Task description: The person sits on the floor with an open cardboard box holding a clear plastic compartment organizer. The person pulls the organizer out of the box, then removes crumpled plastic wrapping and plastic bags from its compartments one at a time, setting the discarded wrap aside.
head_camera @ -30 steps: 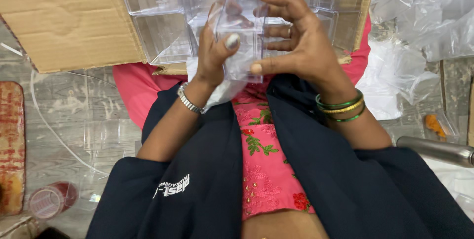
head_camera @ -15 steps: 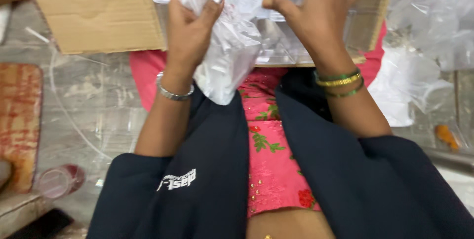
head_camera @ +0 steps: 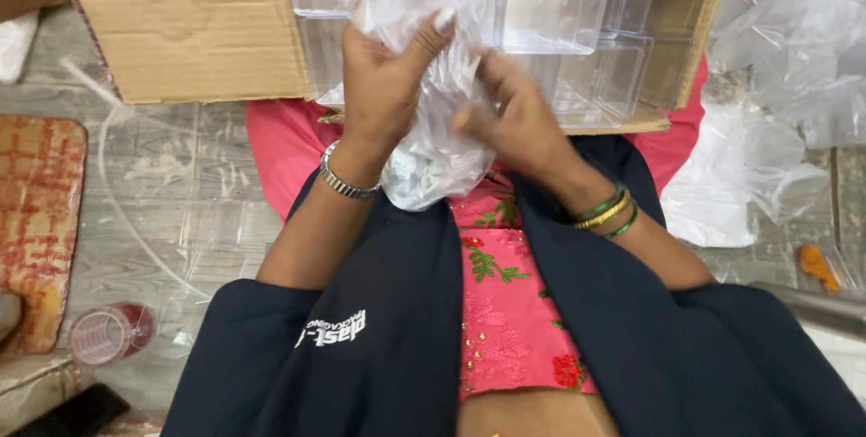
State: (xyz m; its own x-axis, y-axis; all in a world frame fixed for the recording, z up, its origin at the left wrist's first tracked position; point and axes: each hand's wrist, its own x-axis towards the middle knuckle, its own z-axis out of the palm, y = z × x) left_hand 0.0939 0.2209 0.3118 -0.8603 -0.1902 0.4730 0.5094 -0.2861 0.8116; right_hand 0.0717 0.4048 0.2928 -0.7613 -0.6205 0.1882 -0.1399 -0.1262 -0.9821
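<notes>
Your left hand is closed around the top of a clear plastic bag, thumb and fingers pinching the gathered film so that it puckers into white creases at about 12 o'clock of your lap. The bag hangs down from that pinch, thin and glossy, crumpled all over, bulging near its bottom where it rests just above your pink patterned top; something pale and grey shows through it, but you cannot tell what. Your right hand sits at 3 o'clock of the bag, fingers curled against its side and pressing into the film; it is blurred, so you cannot tell whether it really grips or only touches. Directly beyond both hands, at 12 o'clock, an open cardboard box holds stacked clear plastic containers. At 2 o'clock lies a heap of loose plastic bags. At 8 o'clock, on the floor, stands a small pink-tinted cup, well apart from you.
</notes>
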